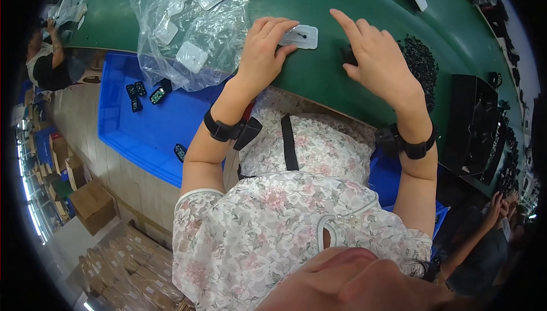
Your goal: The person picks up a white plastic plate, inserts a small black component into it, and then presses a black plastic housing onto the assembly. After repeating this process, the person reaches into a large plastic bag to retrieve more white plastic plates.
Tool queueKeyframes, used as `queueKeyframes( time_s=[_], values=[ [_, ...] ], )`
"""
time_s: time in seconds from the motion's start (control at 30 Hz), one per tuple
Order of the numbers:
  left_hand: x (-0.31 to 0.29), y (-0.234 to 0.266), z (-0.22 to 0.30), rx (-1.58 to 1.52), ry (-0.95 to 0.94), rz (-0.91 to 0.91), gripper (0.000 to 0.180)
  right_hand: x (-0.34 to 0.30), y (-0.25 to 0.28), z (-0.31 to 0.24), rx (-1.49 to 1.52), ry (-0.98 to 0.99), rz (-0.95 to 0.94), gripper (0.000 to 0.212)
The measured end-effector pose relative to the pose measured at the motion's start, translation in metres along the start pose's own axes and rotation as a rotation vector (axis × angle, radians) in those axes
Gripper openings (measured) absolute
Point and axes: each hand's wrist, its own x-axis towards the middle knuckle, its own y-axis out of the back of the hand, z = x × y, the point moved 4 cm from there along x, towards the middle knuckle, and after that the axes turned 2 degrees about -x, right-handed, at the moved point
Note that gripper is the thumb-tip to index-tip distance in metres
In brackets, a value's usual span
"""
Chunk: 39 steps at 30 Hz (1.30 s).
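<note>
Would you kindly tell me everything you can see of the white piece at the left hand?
The white piece is a small, shallow rectangle with rounded corners, apparently plastic, with what looks like a lip around its edge. A dark shape shows near its middle; whether that is an opening or a separate part is too small to tell. It appears to lie roughly flat on the green table. The left hand pinches its left end between thumb and fingers, partly hiding it.

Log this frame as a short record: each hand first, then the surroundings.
Left hand: thumb and fingers gripping the left end of a white part
Right hand: index finger extended; dark piece near thumb, grip unclear
Surface: green table
Left side: clear bag holding white pieces; blue bin
Right side: pile of small black parts
</note>
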Motion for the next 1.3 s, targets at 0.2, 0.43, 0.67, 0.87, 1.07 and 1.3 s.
queueKeyframes(
  time_s=[0.2,0.43,0.67,0.87,1.07,1.3],
  values=[
    [-0.002,0.001,0.000,-0.008,-0.021,-0.021,0.041,0.017,-0.001,0.013,-0.125,-0.027,-0.260,0.086],
    [-0.005,-0.002,-0.001,-0.006,-0.001,-0.002,0.040,0.000,-0.022,0.032,0.056,-0.122,0.107,0.050],
    [0.002,-0.026,0.020,-0.038,-0.082,-0.002,0.041,-0.010,-0.010,0.021,0.437,-0.131,0.345,0.041],
    [-0.010,-0.017,0.006,-0.384,0.202,0.076,0.050,-0.002,-0.014,-0.005,0.462,-0.011,0.274,0.036],
    [-0.009,-0.013,0.009,-0.258,0.018,-0.067,0.050,0.005,-0.021,-0.010,0.354,0.081,0.247,0.028],
    [-0.010,-0.015,0.009,-0.063,-0.071,-0.135,0.050,0.005,-0.029,-0.009,0.373,0.079,0.282,0.030]
  ],
)
